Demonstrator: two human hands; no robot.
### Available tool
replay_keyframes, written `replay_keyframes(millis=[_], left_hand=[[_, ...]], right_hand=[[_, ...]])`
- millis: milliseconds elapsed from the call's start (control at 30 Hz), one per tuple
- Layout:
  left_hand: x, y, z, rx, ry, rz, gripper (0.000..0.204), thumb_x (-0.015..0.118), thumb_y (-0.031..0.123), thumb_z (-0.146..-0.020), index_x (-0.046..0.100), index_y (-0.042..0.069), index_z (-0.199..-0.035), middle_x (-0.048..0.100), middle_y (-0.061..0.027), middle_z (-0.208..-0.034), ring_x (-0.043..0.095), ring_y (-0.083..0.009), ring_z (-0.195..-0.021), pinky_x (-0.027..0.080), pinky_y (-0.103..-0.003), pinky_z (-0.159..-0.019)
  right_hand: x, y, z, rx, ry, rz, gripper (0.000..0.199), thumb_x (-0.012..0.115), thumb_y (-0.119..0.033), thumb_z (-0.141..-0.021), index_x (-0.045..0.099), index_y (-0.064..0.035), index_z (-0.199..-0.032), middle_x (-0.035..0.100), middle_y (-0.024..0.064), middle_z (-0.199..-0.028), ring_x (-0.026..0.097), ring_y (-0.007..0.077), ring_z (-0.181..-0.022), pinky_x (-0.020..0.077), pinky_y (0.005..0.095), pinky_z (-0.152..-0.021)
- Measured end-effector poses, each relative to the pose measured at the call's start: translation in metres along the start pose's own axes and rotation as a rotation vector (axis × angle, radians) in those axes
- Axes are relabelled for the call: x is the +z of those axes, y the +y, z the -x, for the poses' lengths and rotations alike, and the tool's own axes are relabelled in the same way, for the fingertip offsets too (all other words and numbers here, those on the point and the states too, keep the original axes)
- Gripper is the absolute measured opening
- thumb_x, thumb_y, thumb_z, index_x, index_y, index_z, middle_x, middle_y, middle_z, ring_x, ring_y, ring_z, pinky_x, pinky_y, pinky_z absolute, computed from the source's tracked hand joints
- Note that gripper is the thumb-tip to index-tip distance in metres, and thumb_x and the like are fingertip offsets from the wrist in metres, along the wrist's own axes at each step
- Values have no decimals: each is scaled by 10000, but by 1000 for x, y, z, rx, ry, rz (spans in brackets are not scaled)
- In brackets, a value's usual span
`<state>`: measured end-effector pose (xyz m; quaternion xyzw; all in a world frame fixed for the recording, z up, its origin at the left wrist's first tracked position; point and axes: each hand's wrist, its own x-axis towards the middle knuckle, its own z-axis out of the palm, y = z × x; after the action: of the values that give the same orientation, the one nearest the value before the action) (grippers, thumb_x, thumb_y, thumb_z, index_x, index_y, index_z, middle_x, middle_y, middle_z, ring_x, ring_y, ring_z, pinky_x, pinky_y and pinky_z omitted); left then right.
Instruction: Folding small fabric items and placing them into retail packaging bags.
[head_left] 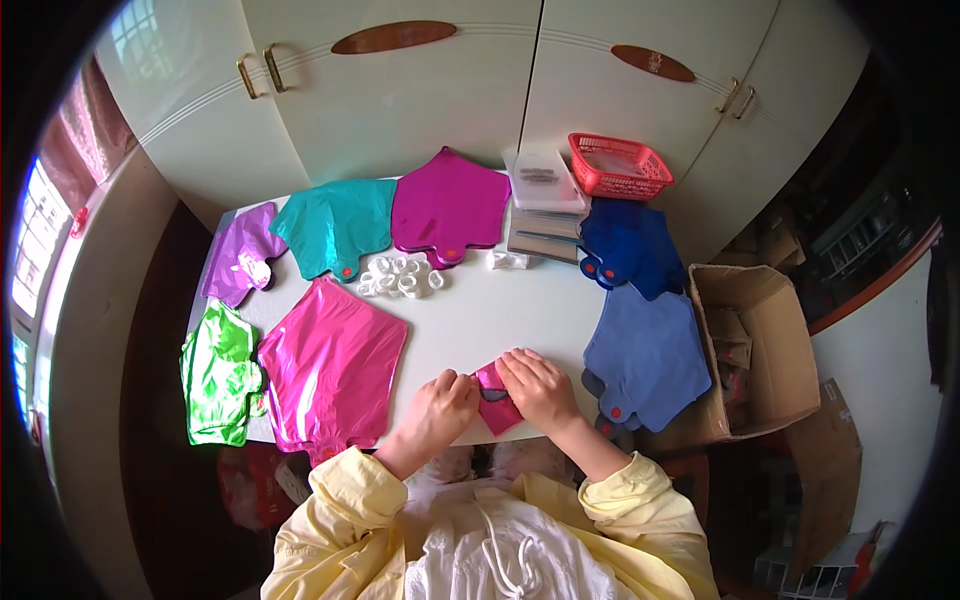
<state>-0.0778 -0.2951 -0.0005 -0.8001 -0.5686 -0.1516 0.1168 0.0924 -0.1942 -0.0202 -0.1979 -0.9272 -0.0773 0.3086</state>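
A small folded piece of shiny pink foil (497,418), seemingly a flat foil balloon, lies at the table's near edge with a dark grey patch on its middle. My left hand (443,408) is closed on its left edge, thumb and fingers pinched together. My right hand (540,390) lies over its upper right part, fingers stretched flat and pressing on it; what is under the fingers is hidden. Left of my left hand is a large flat pink foil balloon (335,365), unfolded. Beyond my hands sits a cluster of small white rings (403,277).
Around the white table (480,320) lie flat foil pieces: green (218,375), purple (240,255), teal (338,225), magenta (452,205), dark blue (632,245), light blue (648,355). Clear bags (545,180) and a red basket (618,183) stand behind. An open cardboard box (780,350) is right.
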Motion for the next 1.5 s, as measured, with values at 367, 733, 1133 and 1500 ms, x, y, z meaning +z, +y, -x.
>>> replay_keyframes(millis=[367, 733, 1133, 1500], left_hand=[[-2, -1, 1, 35, -10, -5, 160, 600, 64, -699, 603, 14, -851, 497, -24, -731, 530, -160, -697, 477, -280, -539], [-19, 21, -11, -123, 5, 134, 604, 603, 452, -803, 561, -59, -1121, 573, -176, -1177, 519, -293, -1152, 376, -417, -1000], [-6, 20, 10, -104, -157, 98, 918, 535, 654, -773, 429, -90, -1299, 458, -230, -1347, 422, -332, -1284, 273, -446, -1097], [-23, -2, 28, -107, -320, 88, 838, 525, 599, -830, 377, -26, -1369, 458, -175, -1371, 340, -302, -1347, 226, -499, -1109]], right_hand=[[-1, 2, 5, 1, -145, -5, 204, 564, -81, -826, 656, -13, -995, 675, 136, -1031, 653, 253, -984, 523, 355, -881], [-7, 0, 9, 53, -158, -135, 269, 517, -66, -835, 637, 10, -1064, 633, 166, -1142, 597, 290, -1095, 426, 449, -1002], [-7, 1, 14, 66, -171, -153, 314, 503, -66, -843, 594, 32, -1127, 590, 187, -1201, 564, 303, -1135, 406, 445, -1019], [-15, -1, 11, 24, -277, -193, 387, 471, -109, -867, 541, 17, -1226, 547, 168, -1278, 509, 294, -1213, 390, 397, -1034]])
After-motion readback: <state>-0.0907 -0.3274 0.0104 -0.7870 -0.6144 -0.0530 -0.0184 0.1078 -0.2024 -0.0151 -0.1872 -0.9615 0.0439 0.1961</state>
